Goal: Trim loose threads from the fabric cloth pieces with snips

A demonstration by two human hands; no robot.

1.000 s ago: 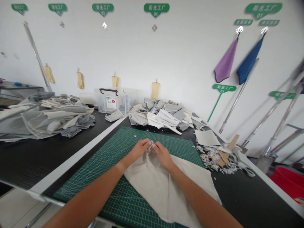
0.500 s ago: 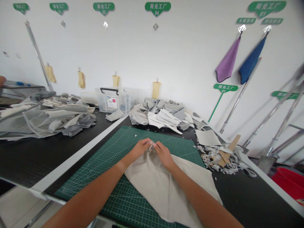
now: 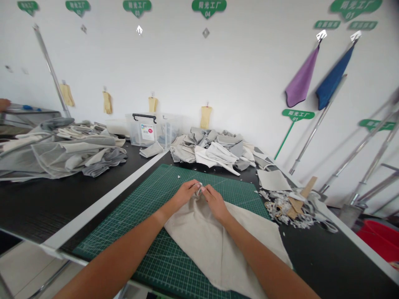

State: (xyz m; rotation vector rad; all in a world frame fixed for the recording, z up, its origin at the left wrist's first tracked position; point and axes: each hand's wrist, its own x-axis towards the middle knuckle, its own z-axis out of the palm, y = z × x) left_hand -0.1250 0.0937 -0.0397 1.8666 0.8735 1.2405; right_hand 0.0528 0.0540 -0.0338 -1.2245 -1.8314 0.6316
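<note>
The left hand [image 3: 185, 194] and the right hand [image 3: 215, 203] sit close together, both narrowly closed, their fingertips [image 3: 193, 187] almost meeting as they pinch the gathered top corner of a beige cloth [image 3: 215, 249]. A small pale bit shows between the fingertips [image 3: 198, 189], too small to tell what it is. The cloth spreads down and outward from the hands, toward the person, and lies on a green cutting mat [image 3: 174, 195], which sits on a black table [image 3: 56, 199].

Straight ahead of the hands, past the mat, is a heap of grey and cream fabric pieces [image 3: 212, 149]. Ahead and to the left is a clear plastic box with a black handle [image 3: 143, 129], and farther left a larger fabric pile [image 3: 68, 151]. To the right of the hands lies a flat beige piece [image 3: 271, 180], just above a messy pile of white scraps [image 3: 283, 207] with tan strips [image 3: 296, 207] on it.

Beyond the table, rubber gloves [image 3: 152, 104] hang on the wall, with a purple towel [image 3: 301, 77] and a blue towel [image 3: 333, 79] to the right. Low on the right is a red tub [image 3: 377, 236] — and at the far left edge, another person's hand [image 3: 3, 104].
</note>
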